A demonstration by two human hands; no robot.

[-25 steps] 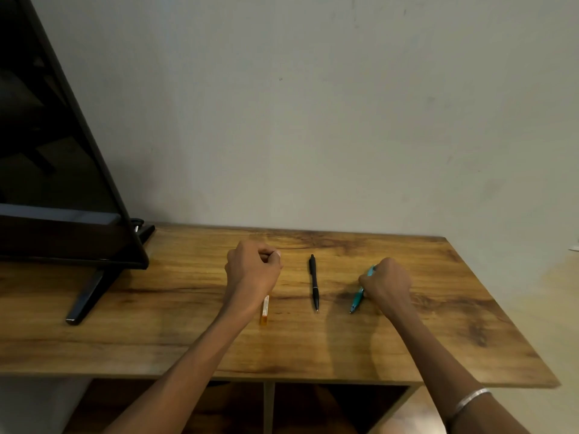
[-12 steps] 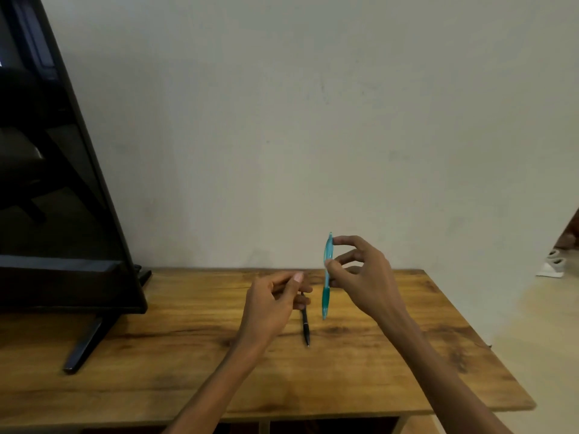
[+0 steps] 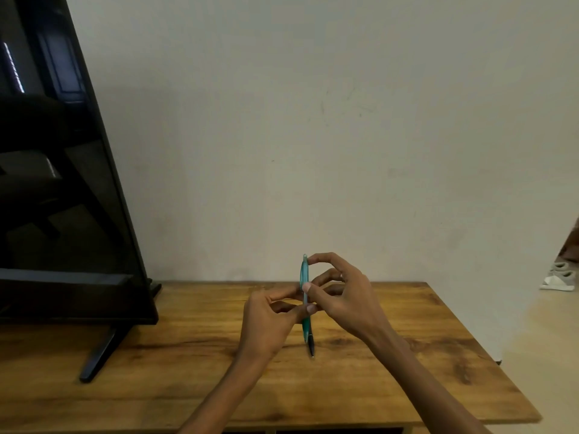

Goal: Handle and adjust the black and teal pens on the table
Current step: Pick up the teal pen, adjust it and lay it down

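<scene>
Pinching the lower barrel, the left hand (image 3: pixel 266 321) steadies the teal pen (image 3: pixel 304 277), upright between both hands; the right hand (image 3: pixel 341 296) grips its upper half. Light, stiff and probably slick, it suits a mid-barrel grip. Just below, the black pen (image 3: pixel 310 344) lies on the table (image 3: pixel 188 386), tip toward the person

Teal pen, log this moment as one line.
teal pen: upright, lifted | right hand: pinching it | left hand: pinching lower barrel | black pen: on table

My hands (image 3: pixel 308 303) hid most of the black pen (image 3: pixel 310 344), only its tip end showing, the television (image 3: pixel 62 189) cut off at left, shoes (image 3: pixel 560 275) blurred at right.
</scene>
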